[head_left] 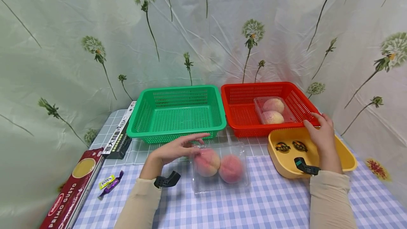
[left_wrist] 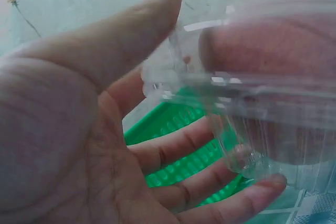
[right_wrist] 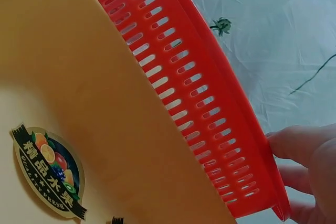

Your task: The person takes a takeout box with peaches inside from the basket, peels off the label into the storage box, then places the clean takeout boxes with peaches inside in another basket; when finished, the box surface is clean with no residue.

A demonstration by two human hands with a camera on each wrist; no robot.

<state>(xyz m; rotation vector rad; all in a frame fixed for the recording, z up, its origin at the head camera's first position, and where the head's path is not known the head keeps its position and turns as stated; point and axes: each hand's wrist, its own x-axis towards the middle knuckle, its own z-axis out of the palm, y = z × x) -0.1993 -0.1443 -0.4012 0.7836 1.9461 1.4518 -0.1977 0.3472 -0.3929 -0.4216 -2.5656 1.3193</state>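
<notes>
My left hand [head_left: 179,147] is at the far left corner of a clear plastic box [head_left: 219,186] holding two pink peaches [head_left: 231,169]. In the left wrist view the thumb [left_wrist: 142,27] comes up to the box's edge, while the fairly straight fingers spread behind and below its corner; whether they press on it is unclear. At the right front corner of the red basket [head_left: 251,131], my right hand [head_left: 322,135] grips the rim. Its thumb [right_wrist: 296,142] meets the rim and the other fingers pass partly out of sight behind. Another clear box with two paler peaches [head_left: 273,105] lies inside this basket.
A green basket [head_left: 176,135] stands left of the red one. In front of the red basket is a yellow tub [head_left: 286,169]. Along the left lie a black-and-white pasta box [head_left: 119,144], a dark red pasta box [head_left: 74,186] and two wrapped candies [head_left: 111,186]. A floral curtain hangs behind.
</notes>
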